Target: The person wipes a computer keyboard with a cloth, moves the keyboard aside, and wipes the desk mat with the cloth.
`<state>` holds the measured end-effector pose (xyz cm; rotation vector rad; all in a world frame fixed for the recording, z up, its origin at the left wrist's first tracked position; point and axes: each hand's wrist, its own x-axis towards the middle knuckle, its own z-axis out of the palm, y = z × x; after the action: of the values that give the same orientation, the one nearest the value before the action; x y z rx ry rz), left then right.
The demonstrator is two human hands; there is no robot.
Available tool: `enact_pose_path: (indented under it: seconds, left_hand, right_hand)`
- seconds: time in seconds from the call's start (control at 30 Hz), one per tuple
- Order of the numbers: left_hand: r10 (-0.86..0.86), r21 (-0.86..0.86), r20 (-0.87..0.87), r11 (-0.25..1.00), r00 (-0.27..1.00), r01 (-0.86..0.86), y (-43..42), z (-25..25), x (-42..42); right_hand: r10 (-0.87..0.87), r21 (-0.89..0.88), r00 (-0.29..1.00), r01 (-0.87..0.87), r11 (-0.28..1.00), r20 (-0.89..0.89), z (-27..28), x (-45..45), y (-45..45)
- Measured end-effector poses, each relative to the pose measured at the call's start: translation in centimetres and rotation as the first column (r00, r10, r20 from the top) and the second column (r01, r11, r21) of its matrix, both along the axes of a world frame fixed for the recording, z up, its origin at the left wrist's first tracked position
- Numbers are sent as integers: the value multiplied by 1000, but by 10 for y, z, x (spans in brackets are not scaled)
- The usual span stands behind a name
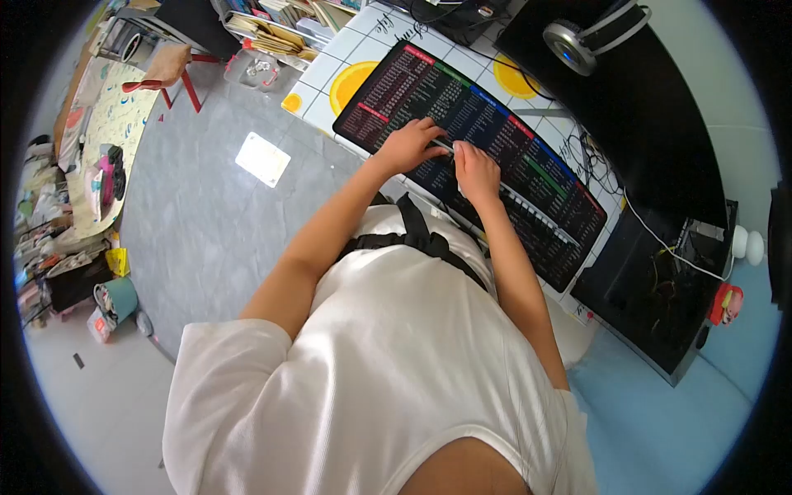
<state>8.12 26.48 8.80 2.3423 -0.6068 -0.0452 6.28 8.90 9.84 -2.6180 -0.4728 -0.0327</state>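
A large black desk mat (388, 91) printed with columns of small text and red, green and blue bars lies slantwise over the tabletop. Above its middle, my left hand (406, 147) has its thumb and fingers closed around one end of a thin pale strip (444, 146). My right hand (478, 173) is close beside it, fingers curled and pinched at the strip's other end. The strip is small and partly covered by the fingers, so its kind is unclear. A row of small white pieces (540, 217) runs along the mat to the right of my right hand.
A tiled-pattern tabletop (322, 103) with orange slices lies under the mat. Beyond stand a dark monitor (660, 107) and headphones (571, 45). Cables (590, 161) tangle behind the mat, and an open black case (660, 289) is at right. A red-legged stool (169, 70) stands at left.
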Motion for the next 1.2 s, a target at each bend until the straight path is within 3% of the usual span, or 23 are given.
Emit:
enact_pose_path:
  seconds: [0.27, 0.3, 0.4, 0.43, 0.5, 0.6, 0.7, 0.73, 0.83, 0.9, 0.93, 1.03, 1.2]
  left_hand:
    - [69, -100, -42, 992, 997, -73, 0, 5, -4]
    - [85, -83, -81, 992, 993, -92, 1, 10, -5]
    - [254, -278, -99, 921, 962, -272, 2, -16, -5]
    - [255, -312, -291, 886, 922, -344, 6, -21, -5]
    - [224, -363, -423, 846, 878, -390, 10, -24, -2]
    - [279, -342, -400, 838, 873, -425, 6, -14, -3]
    - [352, -348, -272, 832, 896, -433, 2, -17, -5]
    - [298, -421, -280, 816, 912, -396, 3, -14, -5]
    - [320, -337, -276, 851, 906, -403, 4, -24, -3]
    - [309, -405, -258, 825, 915, -393, 2, -24, -3]
    - [315, -343, -357, 832, 880, -436, 2, -16, -7]
    - [280, -374, -377, 826, 883, -421, 3, -12, -12]
    - [286, -362, -344, 839, 895, -407, 3, -17, -16]
  right_hand:
    - [15, -58, 999, -16, 998, -28, -1, 9, 16]
    - [35, 19, 999, -36, 999, 21, -3, 9, 20]
    - [33, 129, 997, -43, 991, 74, -1, 7, 21]
    - [29, 143, 991, -48, 989, 133, -1, 7, 16]
    - [16, 157, 978, -49, 986, 207, -1, 10, 10]
    - [-8, 324, 1000, 9, 946, -5, -1, 16, 13]
    - [103, 459, 994, -74, 886, -40, -5, 39, 43]
    - [72, 453, 995, -32, 891, -72, -4, 41, 52]
    - [1, 392, 994, 43, 919, -113, -1, 40, 57]
    - [-11, 413, 991, 64, 909, -131, 0, 33, 44]
    - [-36, 407, 989, 93, 909, -145, -1, 29, 35]
    - [-120, 436, 988, 153, 887, -101, -1, 14, 19]
    - [-44, 415, 967, 149, 898, -252, -1, 29, 42]
